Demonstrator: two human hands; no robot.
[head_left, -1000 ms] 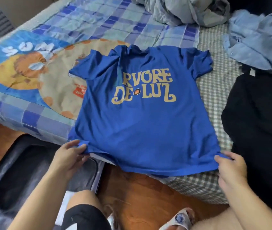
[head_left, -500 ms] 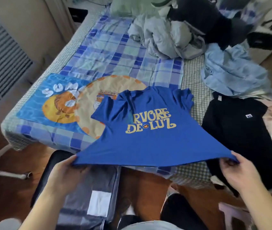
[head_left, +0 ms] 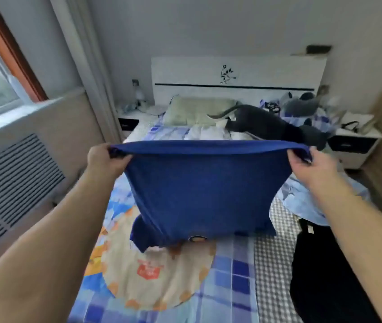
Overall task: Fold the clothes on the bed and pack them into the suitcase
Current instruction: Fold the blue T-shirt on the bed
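I hold the blue T-shirt (head_left: pixel 199 192) up by its hem over the bed (head_left: pixel 229 276). My left hand (head_left: pixel 106 159) grips the hem's left corner and my right hand (head_left: pixel 306 164) grips the right corner, both at chest height. The shirt hangs upside down with its plain back toward me; its collar end and a sleeve touch the bedspread. A black garment (head_left: pixel 325 276) lies at the bed's right edge and a light blue one (head_left: pixel 302 201) lies behind it. The suitcase is out of view.
A dark grey cat (head_left: pixel 267 123) stands on the bed near the pillow (head_left: pixel 197 111) and headboard. Nightstands flank the bed. A radiator cover (head_left: pixel 10 183) and window lie on the left wall. A round printed cloth (head_left: pixel 152 276) lies on the checked bedspread.
Both hands have lifted the T-shirt's hem from the bed's near edge high into the air, so the shirt now hangs upside down. My view has tilted up toward the headboard.
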